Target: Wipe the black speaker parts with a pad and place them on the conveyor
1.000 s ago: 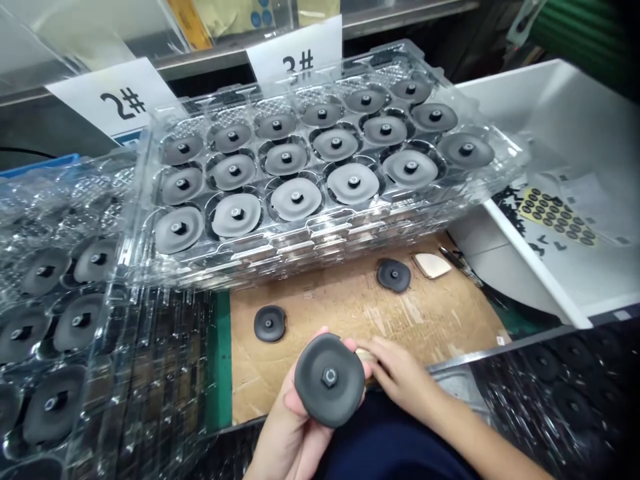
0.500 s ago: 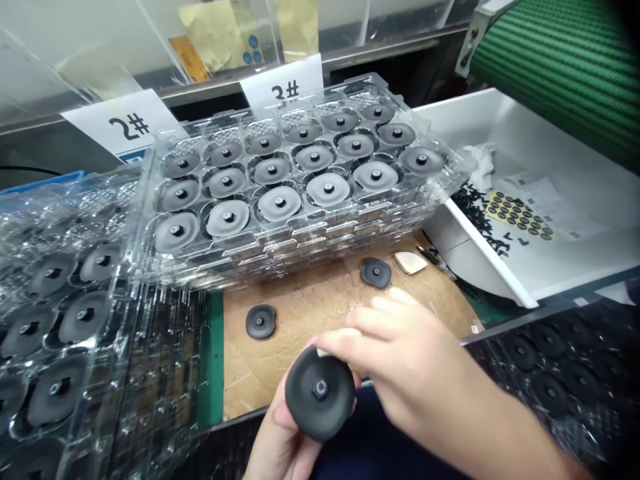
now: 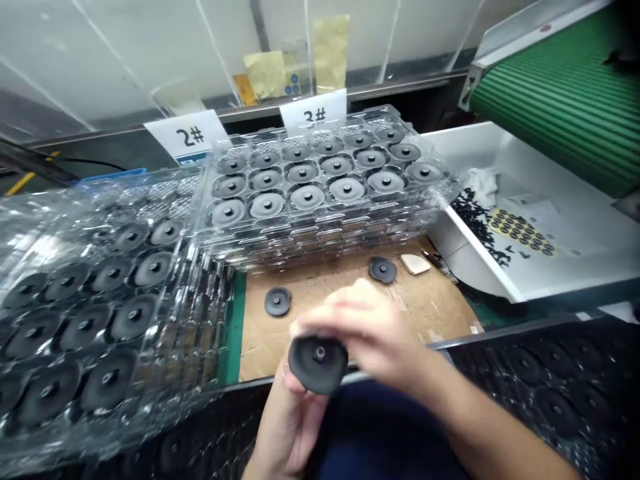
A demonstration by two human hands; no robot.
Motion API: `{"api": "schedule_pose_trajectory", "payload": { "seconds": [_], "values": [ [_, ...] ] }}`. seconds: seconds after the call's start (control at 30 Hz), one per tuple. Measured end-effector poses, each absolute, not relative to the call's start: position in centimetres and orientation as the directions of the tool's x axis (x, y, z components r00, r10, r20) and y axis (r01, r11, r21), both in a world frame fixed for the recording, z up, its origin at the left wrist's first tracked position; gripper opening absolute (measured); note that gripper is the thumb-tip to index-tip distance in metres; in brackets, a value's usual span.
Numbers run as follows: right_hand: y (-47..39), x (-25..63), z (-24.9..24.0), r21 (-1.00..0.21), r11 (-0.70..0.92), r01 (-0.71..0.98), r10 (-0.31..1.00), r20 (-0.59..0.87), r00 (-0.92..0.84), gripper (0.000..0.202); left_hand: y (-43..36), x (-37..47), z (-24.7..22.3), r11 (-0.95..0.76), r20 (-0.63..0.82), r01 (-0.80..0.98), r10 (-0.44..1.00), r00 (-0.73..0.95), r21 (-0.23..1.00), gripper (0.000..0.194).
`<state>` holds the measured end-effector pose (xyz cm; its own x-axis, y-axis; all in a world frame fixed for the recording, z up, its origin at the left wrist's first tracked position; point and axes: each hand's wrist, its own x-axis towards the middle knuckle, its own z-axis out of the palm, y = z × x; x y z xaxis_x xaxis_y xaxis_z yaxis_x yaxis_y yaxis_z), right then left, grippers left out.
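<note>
Head view: the black disc (image 3: 319,365) sits at six o'clock, clamped in our left hand (image 3: 301,415); our blurred right hand (image 3: 370,330) meets its twelve-o'clock edge, grip unclear. We seem to be working that edge, so the next move calls for steady support, clear of the loose disc (image 3: 277,302) at eleven o'clock.

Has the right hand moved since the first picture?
Yes: against the cardboard, the right hand has moved left and forward, now at the held disc's far edge.
</note>
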<state>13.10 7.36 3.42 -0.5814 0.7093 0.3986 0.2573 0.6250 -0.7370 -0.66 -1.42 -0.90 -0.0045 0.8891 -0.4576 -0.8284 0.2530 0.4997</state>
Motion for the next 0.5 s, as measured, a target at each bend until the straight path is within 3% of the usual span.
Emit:
{"api": "schedule_pose_trajectory", "payload": {
  "seconds": [0.07, 0.27, 0.37, 0.5],
  "values": [
    [7.7, 14.0, 0.5, -0.821, 0.421, 0.387, 0.850, 0.208, -0.483, 0.023, -2.2, -1.2, -1.0, 0.239, -0.442, -0.858, 0.897, 0.016, 0.455, 0.055],
    [5.1, 15.5, -7.8, -0.825, 0.311, 0.471, 0.879, 0.062, -0.472, 0.020, -3.0, -2.2, -0.6, 0.174, -0.415, -0.898, 0.910, -0.010, 0.405, 0.048],
    [4.7, 15.1, -6.8, -0.835, 0.249, 0.490, 0.911, 0.030, -0.412, 0.021, -2.4, -2.0, -0.4, 0.214, -0.434, -0.880, 0.901, 0.011, 0.423, 0.053],
    [5.5, 13.5, -0.4, -0.865, 0.206, 0.458, 0.958, 0.083, -0.274, 0.025, -1.6, -1.4, -0.7, 0.232, -0.435, -0.849, 0.900, 0.003, 0.475, 0.055]
  ]
}}
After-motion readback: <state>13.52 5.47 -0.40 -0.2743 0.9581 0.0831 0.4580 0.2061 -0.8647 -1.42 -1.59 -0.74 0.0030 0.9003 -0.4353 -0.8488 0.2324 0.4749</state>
